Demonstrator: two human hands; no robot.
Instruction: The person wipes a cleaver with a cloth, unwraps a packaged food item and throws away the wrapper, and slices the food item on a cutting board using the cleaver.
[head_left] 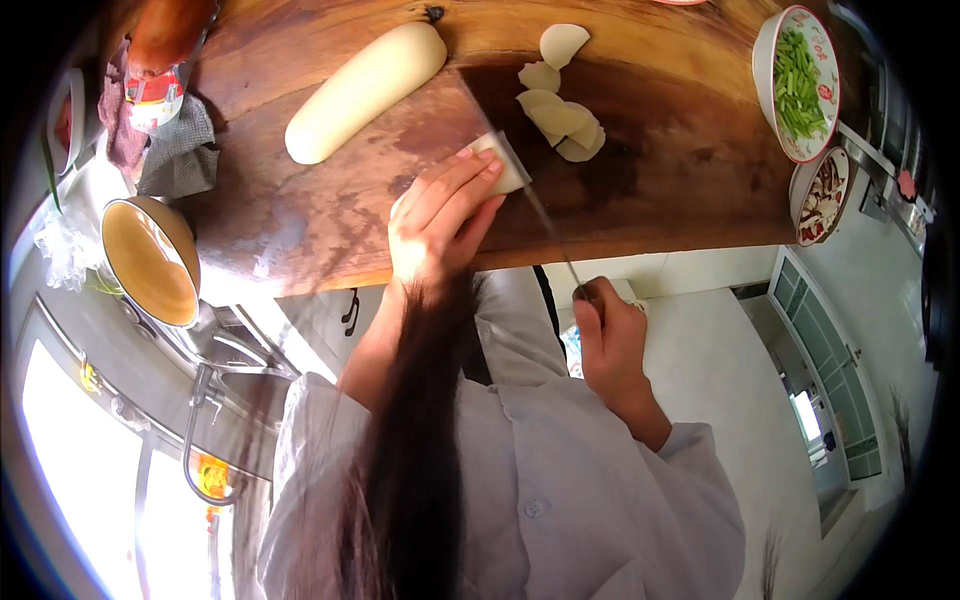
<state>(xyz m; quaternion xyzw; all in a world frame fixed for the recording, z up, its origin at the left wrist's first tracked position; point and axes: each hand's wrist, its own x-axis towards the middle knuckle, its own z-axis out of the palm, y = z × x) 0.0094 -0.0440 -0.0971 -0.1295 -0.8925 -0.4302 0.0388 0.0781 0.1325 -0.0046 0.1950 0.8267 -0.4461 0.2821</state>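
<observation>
My left hand (441, 210) presses a short piece of pale vegetable (511, 172) onto the wooden board (300, 235), fingers together on top of it. A long thin knife (543, 215) stands edge-down against the right end of that piece. Its handle is in my right hand (612, 338), below the board's front edge, with the fingers wrapped round it. Several thin pale slices (563, 118) lie to the right of the blade, some overlapping. A long, whole-looking pale vegetable (366, 92) rests on the board at the upper left of my left hand.
At the right are a bowl of chopped greens (797, 85) and a smaller bowl (824, 198) with dark and pale pieces. On the left lie a grey cloth (180, 150) and a yellowish bowl (150, 262). Dark hair hangs over my left forearm.
</observation>
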